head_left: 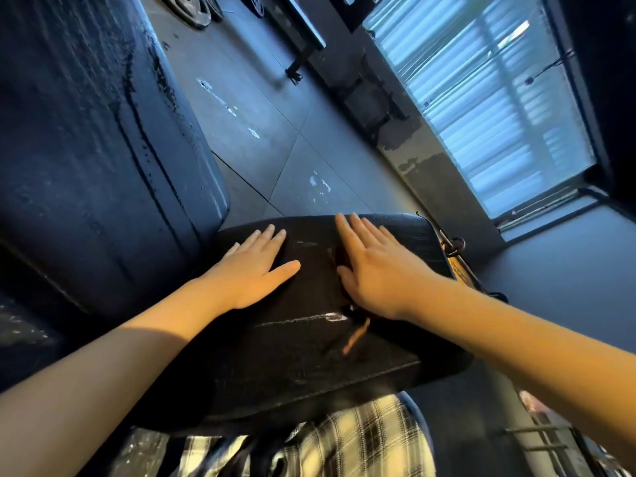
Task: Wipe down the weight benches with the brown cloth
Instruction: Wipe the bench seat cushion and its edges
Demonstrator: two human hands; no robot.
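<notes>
A black seat pad (303,342) of a weight bench lies right below me, scuffed with pale marks. My left hand (253,270) rests flat on its left part, fingers apart, with nothing under it that I can see. My right hand (375,270) presses flat on the pad's right part. Mostly hidden under its palm is the brown cloth (358,335): a dark fold shows beside the thumb and a brown strip trails out below the wrist. The larger back pad (93,132) rises at the left, streaked with wet marks.
Grey floor tiles (261,108) lie beyond the pad. Weight plates (192,8) sit at the far top left and a dark machine frame (371,98) stands by the window (488,98). A metal hook and bracket (454,247) stick out at the pad's right edge.
</notes>
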